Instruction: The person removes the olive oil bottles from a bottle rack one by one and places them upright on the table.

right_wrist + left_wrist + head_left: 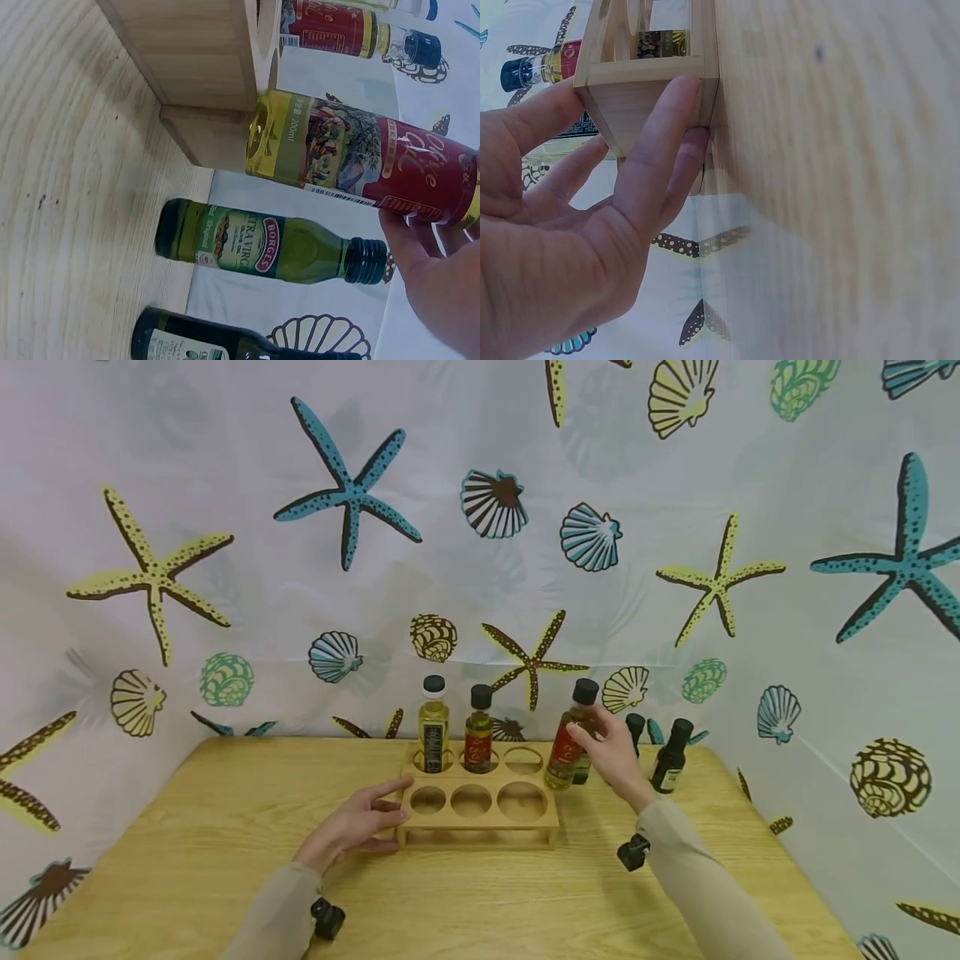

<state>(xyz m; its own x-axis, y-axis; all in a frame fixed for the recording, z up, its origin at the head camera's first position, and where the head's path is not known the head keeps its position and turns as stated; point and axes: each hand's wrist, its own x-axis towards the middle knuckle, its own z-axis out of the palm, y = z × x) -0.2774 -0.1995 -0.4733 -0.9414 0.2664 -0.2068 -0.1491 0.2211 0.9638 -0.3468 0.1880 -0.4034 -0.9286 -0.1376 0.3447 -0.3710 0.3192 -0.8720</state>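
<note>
Red-labelled bottle (568, 745) stands at the right end of the wooden rack (480, 814), tilted slightly, its long axis near upright with the black cap leaning to the right and its base just off the rack's far right corner, down at the counter (187, 852).

Going from the left: the left hand (356, 824) lies low on the counter at the rack's near left corner, forearm coming in from the near edge. Its fingers (660, 142) are straight and spread, pressed flat against the rack's left end wall, with the thumb reaching along the top edge; it grips nothing.

The rack has two rows of three round holes. In the far row, a yellow oil bottle (432, 727) with a dark label stands upright in the left hole and a smaller bottle with a red label (478, 731) in the middle one.

The right hand (611, 752) reaches in from the near right, wrist raised, fingers curled round the upper part of the red-labelled bottle and clamped on it.

Further right, two dark green bottles (671, 758) stand upright on the counter behind that hand.
</note>
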